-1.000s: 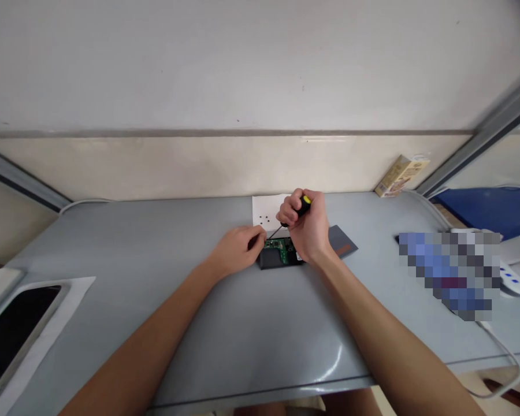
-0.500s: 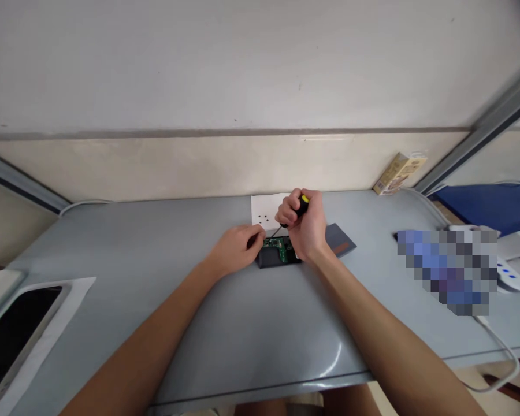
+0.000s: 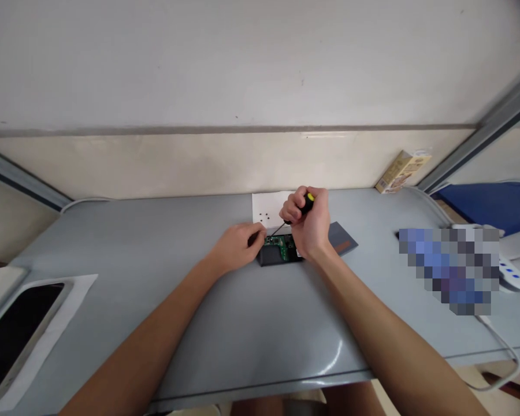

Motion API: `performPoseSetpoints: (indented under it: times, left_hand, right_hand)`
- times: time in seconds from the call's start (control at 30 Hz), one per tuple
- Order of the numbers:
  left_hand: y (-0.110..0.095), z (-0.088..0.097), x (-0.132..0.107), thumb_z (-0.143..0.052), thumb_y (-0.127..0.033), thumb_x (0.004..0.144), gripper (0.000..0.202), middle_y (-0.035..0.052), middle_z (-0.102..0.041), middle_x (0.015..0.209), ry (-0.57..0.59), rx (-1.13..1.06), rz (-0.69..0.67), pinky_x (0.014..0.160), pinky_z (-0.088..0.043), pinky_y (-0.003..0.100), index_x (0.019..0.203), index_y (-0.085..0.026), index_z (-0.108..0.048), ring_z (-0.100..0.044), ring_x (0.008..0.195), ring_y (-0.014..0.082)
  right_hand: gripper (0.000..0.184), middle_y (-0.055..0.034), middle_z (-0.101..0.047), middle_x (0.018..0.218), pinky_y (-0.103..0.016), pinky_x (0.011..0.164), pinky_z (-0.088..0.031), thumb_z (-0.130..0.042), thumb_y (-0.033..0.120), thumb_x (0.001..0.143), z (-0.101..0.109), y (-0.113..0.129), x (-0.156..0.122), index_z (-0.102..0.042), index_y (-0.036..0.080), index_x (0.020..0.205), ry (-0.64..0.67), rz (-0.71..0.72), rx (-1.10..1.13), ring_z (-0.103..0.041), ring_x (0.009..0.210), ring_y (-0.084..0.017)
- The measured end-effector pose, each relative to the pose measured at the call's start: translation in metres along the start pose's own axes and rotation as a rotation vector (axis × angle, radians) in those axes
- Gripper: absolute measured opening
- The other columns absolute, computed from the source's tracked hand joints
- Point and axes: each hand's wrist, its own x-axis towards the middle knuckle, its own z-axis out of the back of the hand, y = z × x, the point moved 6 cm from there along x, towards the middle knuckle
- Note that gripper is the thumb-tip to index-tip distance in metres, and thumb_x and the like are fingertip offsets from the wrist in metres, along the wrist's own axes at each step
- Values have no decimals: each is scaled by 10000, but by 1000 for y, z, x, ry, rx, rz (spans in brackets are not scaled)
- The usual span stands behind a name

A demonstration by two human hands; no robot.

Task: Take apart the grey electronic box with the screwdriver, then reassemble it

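Note:
A small black device case (image 3: 274, 256) with a green circuit board (image 3: 279, 247) exposed lies on the grey table (image 3: 251, 323). My right hand (image 3: 309, 226) is closed around a screwdriver (image 3: 301, 207) with a black and yellow handle, its thin shaft slanting down to the board's left end. My left hand (image 3: 238, 247) rests on the table at the case's left edge, its fingers curled and pinching against the case. A white sheet of paper (image 3: 266, 209) with several tiny dark screws lies just behind the case.
A dark grey cover plate (image 3: 343, 238) with an orange stripe lies right of my right hand. A tan carton (image 3: 402, 171) leans at the wall. A dark tablet in a white frame (image 3: 13, 329) sits far left. A white cable (image 3: 502, 352) and white devices lie at right.
Hardly anything differs. My right hand with the screwdriver has shifted a little to the right and turned slightly; my left hand stays at the case.

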Motion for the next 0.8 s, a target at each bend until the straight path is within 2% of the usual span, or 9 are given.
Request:
performPoseSetpoints:
  times: [0.2,0.33,0.47,0.6,0.7,0.8]
  left_hand:
    - [-2,1,0,-423,-309,1020,249,-2,-666,806,12,-12,26,672,-411,300,892,-220,-617,-582,708,163]
    - [-7,5,-2,-510,-319,989,150,-4,-642,831,-26,-22,-4,690,-432,298,1000,-230,-629,-554,697,157]
    - [-9,7,-1,-552,-317,982,157,13,-607,872,-80,-87,-54,723,-456,293,932,-214,-659,-561,747,153]
    - [-7,10,-1,-540,-315,1008,193,14,-604,862,-133,-115,-54,709,-448,286,927,-212,-682,-563,744,146]
    - [-13,15,-5,-530,-336,1026,214,25,-651,914,-175,-34,-87,777,-462,298,964,-222,-700,-601,822,162]
    - [-22,23,0,-523,-374,1038,237,30,-683,956,-220,57,-51,801,-465,303,1004,-242,-718,-624,871,176]
  right_hand:
    - [311,52,-212,623,-274,502,-276,-433,332,906,-1,0,0,-321,223,637,21,-28,20,-218,528,-106]
    - [334,57,-191,610,-274,501,-299,-445,366,907,4,6,3,-277,230,652,13,-15,40,-210,515,-110]
    - [337,60,-200,594,-281,510,-324,-469,380,901,11,11,7,-277,236,664,32,9,55,-229,511,-115]
    - [331,62,-200,587,-284,523,-330,-466,375,885,25,24,18,-265,235,664,8,48,105,-215,512,-116]
    - [304,67,-194,582,-271,517,-314,-478,345,861,42,40,26,-278,231,661,-40,112,179,-201,509,-110]
    - [290,74,-187,578,-259,492,-284,-498,328,831,61,57,32,-286,229,658,-114,163,234,-191,499,-104]
